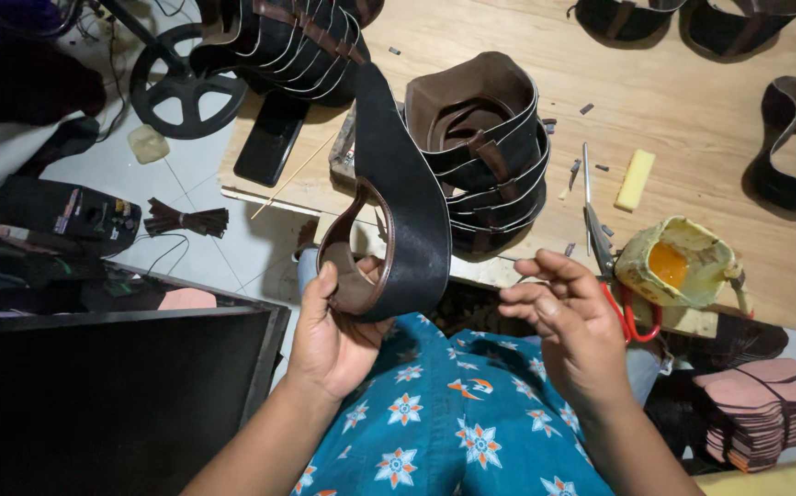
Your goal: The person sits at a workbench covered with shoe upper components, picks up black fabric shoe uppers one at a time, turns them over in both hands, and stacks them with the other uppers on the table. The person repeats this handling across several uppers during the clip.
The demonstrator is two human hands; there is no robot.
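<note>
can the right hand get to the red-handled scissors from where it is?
Probably yes. The right hand is empty, fingers spread, and the scissors lie just beyond it at the bench edge with nothing between.

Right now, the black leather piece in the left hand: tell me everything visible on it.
The black leather shoe upper is a long, curved band, matte black outside with a brown lining and a brown-edged oval opening at its lower end. It stands roughly upright, its narrow top rising in front of the stack of similar uppers on the wooden worktable. The left hand grips its lower loop, thumb on the edge. The right hand is open beside it, not touching.
</note>
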